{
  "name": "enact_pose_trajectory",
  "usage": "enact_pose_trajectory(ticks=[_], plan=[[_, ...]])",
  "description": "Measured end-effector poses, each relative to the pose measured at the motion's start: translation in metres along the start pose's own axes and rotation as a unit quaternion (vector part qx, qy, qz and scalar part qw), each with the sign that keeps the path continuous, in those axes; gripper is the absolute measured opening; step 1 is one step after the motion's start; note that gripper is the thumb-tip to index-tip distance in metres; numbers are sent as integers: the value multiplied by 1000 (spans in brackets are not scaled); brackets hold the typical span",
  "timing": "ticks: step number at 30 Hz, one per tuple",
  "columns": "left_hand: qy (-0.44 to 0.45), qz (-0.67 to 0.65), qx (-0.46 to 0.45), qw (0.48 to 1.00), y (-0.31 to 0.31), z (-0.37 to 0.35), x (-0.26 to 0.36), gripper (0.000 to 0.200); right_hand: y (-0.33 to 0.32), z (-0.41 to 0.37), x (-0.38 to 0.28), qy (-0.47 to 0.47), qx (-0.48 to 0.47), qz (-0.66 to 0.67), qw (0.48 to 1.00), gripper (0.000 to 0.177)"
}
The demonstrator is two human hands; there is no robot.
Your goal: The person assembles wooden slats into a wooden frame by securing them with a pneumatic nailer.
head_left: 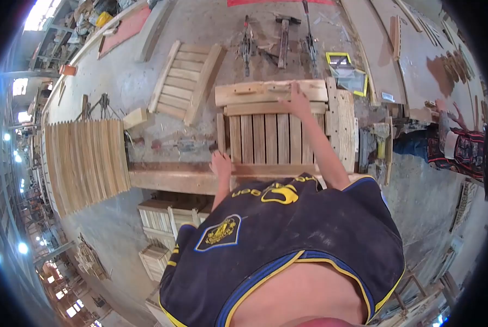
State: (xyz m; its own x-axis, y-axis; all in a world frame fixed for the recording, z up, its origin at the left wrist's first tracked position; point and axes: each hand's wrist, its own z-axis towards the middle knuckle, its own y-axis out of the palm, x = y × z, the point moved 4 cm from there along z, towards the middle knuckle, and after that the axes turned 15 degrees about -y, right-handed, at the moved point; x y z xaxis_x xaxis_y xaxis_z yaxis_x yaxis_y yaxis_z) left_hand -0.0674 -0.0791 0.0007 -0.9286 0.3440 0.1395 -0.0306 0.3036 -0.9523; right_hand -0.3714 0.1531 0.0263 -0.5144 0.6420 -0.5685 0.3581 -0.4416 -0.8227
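Note:
A slatted wooden panel (265,139) lies on the workbench in front of me. Along its far side runs a thick wooden rail (238,94). My right hand (297,102) rests on that rail, its fingers apart and stretched over the wood. Close to the panel's near left corner is my left hand (220,162), with fingers curled. A small dark piece (213,147) shows at its fingertips, too small to name. To the right of the panel stands a pale wooden block (342,131).
Another slatted panel (183,82) lies at the far left. A hammer (283,43) and long clamps (246,46) lie beyond the rail. Stacked wooden strips (85,163) sit left. A yellow-edged frame (348,76) lies right. Another person (456,150) works at the far right.

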Motion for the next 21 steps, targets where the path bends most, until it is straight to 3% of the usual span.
enact_pose_trajectory(ticks=[2, 4, 6, 9, 11, 12, 14, 15, 17, 18, 20, 21], plan=[[-30, 24, 43, 998, -12, -5, 6, 35, -27, -28, 0, 89, 16, 112, 990, 87], [-23, 14, 176, 984, -50, -33, 33, 47, -36, -74, 10, 95, 45, 105, 989, 81], [61, -5, 177, 982, -27, -22, 38, 61, -44, -129, 13, 111, 80, 103, 985, 76], [96, 29, 125, 987, -1, -28, 65, 65, -46, -210, 21, 196, 68, 109, 972, 67], [-24, 1, 29, 999, 25, -18, 69, 72, -37, -252, 28, 153, 152, 84, 973, 62], [-19, 2, 27, 999, 28, -9, 74, 72, -32, -271, 32, 187, 150, 70, 968, 58], [-58, -32, -103, 992, 26, 18, 65, 74, -30, -294, 28, 206, 173, 82, 960, 56], [-55, -31, -105, 992, 1, 28, 60, 74, -31, -303, 27, 222, 195, 95, 951, 53], [-9, -64, -312, 948, -51, 17, 67, 66, -38, -304, 15, 242, 215, 117, 939, 51], [-8, -70, -316, 946, -59, 0, 62, 66, -43, -307, 8, 259, 230, 143, 927, 49], [86, -324, -392, 857, -80, -25, 90, 49, -41, -301, 7, 267, 224, 128, 928, 49], [103, -340, -384, 853, -100, -36, 104, 49, -34, -290, 10, 284, 209, 126, 927, 48]])
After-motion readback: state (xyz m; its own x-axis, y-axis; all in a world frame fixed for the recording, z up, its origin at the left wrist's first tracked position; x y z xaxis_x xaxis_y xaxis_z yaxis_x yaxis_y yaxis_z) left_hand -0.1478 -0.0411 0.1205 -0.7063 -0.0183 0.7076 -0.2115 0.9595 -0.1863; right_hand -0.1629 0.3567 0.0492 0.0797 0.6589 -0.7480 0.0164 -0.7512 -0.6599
